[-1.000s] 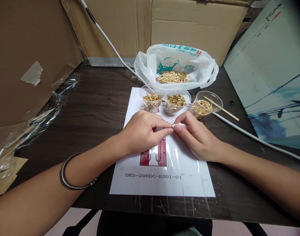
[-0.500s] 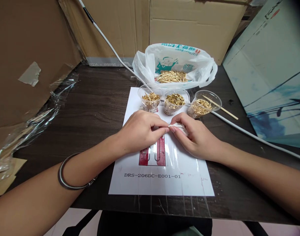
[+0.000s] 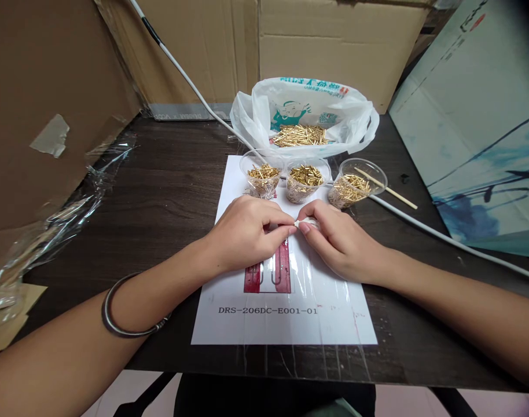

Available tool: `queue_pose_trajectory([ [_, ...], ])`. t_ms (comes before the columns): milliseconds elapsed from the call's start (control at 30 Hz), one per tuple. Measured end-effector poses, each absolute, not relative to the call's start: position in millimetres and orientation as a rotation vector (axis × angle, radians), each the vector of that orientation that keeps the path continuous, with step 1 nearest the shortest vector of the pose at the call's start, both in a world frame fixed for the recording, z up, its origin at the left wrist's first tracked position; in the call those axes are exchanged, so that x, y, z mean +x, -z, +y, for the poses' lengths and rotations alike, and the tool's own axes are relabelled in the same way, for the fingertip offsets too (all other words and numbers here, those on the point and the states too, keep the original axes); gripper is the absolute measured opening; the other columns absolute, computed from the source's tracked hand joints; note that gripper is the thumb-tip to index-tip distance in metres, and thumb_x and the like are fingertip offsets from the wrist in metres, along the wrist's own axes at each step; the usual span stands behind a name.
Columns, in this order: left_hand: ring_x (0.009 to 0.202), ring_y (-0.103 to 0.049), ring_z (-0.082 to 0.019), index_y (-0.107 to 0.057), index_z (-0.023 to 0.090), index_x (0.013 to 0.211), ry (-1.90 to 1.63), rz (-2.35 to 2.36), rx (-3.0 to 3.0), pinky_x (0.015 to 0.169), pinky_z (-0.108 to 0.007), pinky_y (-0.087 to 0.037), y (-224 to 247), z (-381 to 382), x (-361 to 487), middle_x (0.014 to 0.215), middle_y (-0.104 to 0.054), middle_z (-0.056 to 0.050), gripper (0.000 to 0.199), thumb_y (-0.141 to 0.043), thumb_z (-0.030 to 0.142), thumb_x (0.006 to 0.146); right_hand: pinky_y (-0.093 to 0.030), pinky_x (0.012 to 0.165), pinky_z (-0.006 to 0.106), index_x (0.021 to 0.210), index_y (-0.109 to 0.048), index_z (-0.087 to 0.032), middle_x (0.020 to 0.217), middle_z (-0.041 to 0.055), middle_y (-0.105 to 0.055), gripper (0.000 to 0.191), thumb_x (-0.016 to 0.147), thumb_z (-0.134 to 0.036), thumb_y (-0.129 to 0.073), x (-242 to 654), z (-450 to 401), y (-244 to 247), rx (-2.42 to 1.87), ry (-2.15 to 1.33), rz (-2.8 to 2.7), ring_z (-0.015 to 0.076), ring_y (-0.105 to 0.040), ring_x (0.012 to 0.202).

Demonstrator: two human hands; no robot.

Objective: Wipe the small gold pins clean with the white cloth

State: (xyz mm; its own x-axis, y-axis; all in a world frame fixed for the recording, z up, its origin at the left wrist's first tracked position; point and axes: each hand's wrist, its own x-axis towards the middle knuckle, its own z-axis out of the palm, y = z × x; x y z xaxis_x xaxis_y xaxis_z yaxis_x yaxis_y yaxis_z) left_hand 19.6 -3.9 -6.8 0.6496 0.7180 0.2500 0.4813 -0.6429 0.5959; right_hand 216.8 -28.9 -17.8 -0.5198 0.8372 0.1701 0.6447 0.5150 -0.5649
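Note:
My left hand [image 3: 247, 236] is closed in a pinch, thumb and forefinger meeting at the fingertips of my right hand. Whatever sits between those left fingers is too small to make out. A crumpled white tissue [image 3: 310, 221] is gripped between the thumb and curled fingers of my right hand [image 3: 348, 246], its tip by the left fingertips. Both hands hover over a printed white sheet [image 3: 273, 330]. Just beyond them stand three clear plastic cups: the left cup [image 3: 261, 188], the middle cup [image 3: 305, 193] and the right cup [image 3: 340, 200], each holding small gold-coloured metal pins.
Behind the cups, an open white plastic bag [image 3: 355, 130] holds a heap of longer gold-coloured pins [image 3: 301, 135]. A thin wooden stick [image 3: 397, 194] leans out past the right cup. One white cable [image 3: 455, 236] crosses the table [image 3: 160, 174]. Cardboard [image 3: 204, 52] walls the back.
The white tissue shows less, tucked closer into my right hand. Both hands stay fingertip to fingertip. The whole view has shifted slightly.

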Motion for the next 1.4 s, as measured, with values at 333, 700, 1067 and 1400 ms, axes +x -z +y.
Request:
queue_pose_trajectory([
  [333,0.062,-0.054,-0.010,-0.074,0.016,0.075,-0.676,0.949,2.381,0.058,-0.023,-0.039,5.5,-3.0,19.8,0.066,-0.066,-0.001,0.016,-0.059,0.017,0.081,-0.035,0.063,0.028,0.098,-0.048,-0.018,0.078,0.0012,-0.054,0.013,0.093,-0.029,-0.043,218.3,-27.0,22.8,-1.171,-0.587,-2.314,0.0123,-0.046,0.066],
  [700,0.063,-0.058,-0.008,-0.074,0.020,0.079,-0.580,1.084,2.285,0.061,-0.022,-0.040,5.3,-2.4,20.9,0.070,-0.070,0.003,0.012,-0.064,0.026,0.079,-0.035,0.064,0.028,0.097,-0.048,-0.017,0.081,0.0021,-0.057,0.015,0.093,-0.029,-0.042,216.8,-29.5,18.6,-1.236,-0.646,-2.279,0.0128,-0.048,0.068],
  [1067,0.066,-0.061,-0.009,-0.075,0.021,0.083,-0.539,1.081,2.258,0.062,-0.023,-0.041,4.3,-3.9,19.7,0.074,-0.072,0.003,0.013,-0.063,0.026,0.080,-0.035,0.063,0.026,0.090,-0.052,-0.017,0.074,-0.0011,-0.054,0.014,0.091,-0.029,-0.046,218.2,-27.1,15.9,-1.226,-0.712,-2.226,0.0110,-0.048,0.066],
  [1400,0.071,-0.063,-0.012,-0.076,0.020,0.087,-0.496,1.008,2.340,0.067,-0.025,-0.043,3.5,-3.0,19.3,0.079,-0.073,-0.001,0.018,-0.059,0.024,0.082,-0.037,0.060,0.024,0.086,-0.054,-0.017,0.073,-0.0016,-0.056,0.007,0.086,-0.023,-0.051,217.0,-26.7,14.2,-1.224,-0.721,-2.196,0.0104,-0.049,0.064],
])
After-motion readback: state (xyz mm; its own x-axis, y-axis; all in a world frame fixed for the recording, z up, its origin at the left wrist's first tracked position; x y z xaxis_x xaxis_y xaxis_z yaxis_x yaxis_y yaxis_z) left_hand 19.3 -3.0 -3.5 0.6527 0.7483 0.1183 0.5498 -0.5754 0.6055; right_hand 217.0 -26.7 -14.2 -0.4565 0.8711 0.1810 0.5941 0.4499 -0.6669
